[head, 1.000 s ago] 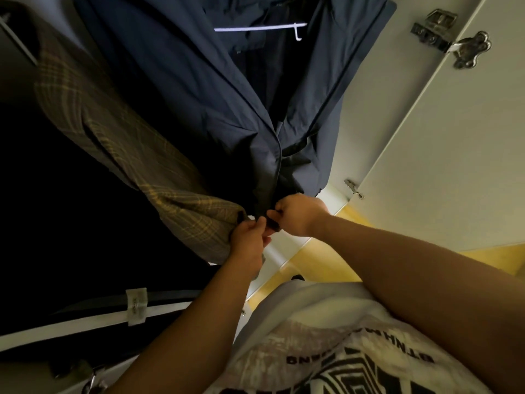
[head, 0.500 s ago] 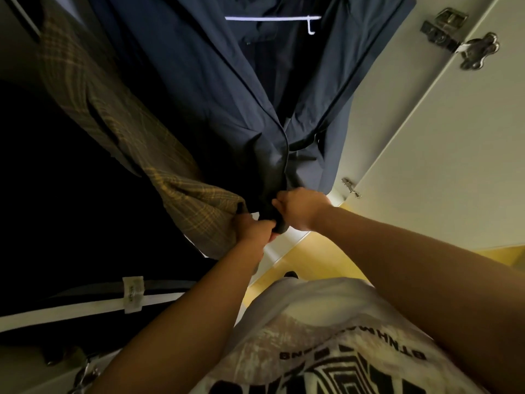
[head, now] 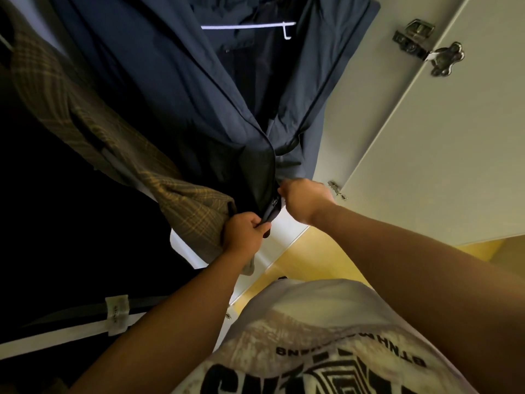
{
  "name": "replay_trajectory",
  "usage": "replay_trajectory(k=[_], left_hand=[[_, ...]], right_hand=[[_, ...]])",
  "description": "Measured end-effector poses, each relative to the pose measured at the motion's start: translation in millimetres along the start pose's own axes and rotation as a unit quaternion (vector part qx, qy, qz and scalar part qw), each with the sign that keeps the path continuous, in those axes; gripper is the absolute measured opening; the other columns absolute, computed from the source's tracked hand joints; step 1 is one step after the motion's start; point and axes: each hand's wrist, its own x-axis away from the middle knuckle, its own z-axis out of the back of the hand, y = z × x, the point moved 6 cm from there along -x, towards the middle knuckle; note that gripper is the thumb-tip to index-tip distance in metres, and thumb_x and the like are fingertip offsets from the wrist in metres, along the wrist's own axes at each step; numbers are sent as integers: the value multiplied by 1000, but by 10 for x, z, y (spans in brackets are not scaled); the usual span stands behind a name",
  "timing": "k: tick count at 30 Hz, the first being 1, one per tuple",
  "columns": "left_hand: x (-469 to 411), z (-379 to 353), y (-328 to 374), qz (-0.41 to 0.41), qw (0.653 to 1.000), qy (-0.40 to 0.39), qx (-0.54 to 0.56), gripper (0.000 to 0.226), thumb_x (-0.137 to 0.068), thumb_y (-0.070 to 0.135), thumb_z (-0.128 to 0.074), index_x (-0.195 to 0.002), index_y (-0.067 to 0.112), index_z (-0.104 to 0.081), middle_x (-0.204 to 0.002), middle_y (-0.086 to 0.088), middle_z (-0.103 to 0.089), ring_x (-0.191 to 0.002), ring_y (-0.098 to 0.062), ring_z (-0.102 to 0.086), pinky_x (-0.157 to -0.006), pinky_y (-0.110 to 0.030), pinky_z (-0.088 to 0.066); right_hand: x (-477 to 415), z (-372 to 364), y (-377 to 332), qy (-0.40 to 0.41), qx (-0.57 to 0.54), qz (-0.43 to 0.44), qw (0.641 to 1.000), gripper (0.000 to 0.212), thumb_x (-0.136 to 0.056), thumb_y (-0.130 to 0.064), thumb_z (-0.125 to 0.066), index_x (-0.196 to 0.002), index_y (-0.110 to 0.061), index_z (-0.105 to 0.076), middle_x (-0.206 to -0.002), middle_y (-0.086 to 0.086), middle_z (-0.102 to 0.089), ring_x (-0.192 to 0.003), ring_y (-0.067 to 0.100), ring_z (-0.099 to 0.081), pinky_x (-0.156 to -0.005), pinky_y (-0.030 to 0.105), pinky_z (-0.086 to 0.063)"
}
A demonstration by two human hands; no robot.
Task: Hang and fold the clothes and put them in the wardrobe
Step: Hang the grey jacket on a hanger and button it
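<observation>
the navy jacket (head: 176,95) hangs on a white hanger (head: 247,26) inside the wardrobe, its front edges drawn together at the bottom. the left hand (head: 244,233) is curled tight round the lower end of the front edge – fingers wrapped over the dark fabric. the right hand (head: 305,199) pinches the edge just above, fingers bent in, close to the left. a plaid garment (head: 184,200) hangs just beside the jacket, touching the left hand; the open wardrobe door (head: 426,166) stands to the right.

The jacket (head: 181,89) hangs in the wardrobe between a plaid garment (head: 93,137) on its left and the door (head: 443,143) on its right
</observation>
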Motion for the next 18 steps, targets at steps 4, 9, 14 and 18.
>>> replay_trajectory(k=[4,9,14,18], left_hand=[[-65,-29,35,-6,1000,-2,-6,43,-86,23,-77,-57,16,-46,-70,-17,-65,-65,-28,-58,-63,-35,-49],[-103,-81,41,-9,999,-25,-31,41,-85,23,-78,-58,18,-47,-66,-8,-61,-66,-25,-59,-58,-28,-45],[-89,-133,32,-11,998,-43,-48,47,-84,18,-78,-58,21,-39,-58,5,-45,-54,-8,-44,-49,-19,-30],[-76,-139,-50,-5,996,-52,-68,49,-83,16,-78,-57,19,-37,-56,2,-42,-53,-11,-43,-49,-20,-30]], right_hand=[[-51,131,37,48,-57,-33,997,27,-98,-15,-47,-117,-26,-62,-94,1,-66,-76,25,-59,-61,30,-40],[-27,173,139,82,-55,-61,993,19,-101,-20,-44,-110,-24,-60,-88,1,-61,-77,26,-61,-63,32,-43],[-33,218,215,93,-75,-76,990,24,-101,-22,-43,-114,-26,-63,-103,2,-67,-83,26,-58,-69,33,-42],[22,209,177,90,-54,-49,993,25,-103,-23,-42,-118,-26,-62,-106,2,-67,-93,28,-63,-79,36,-48]])
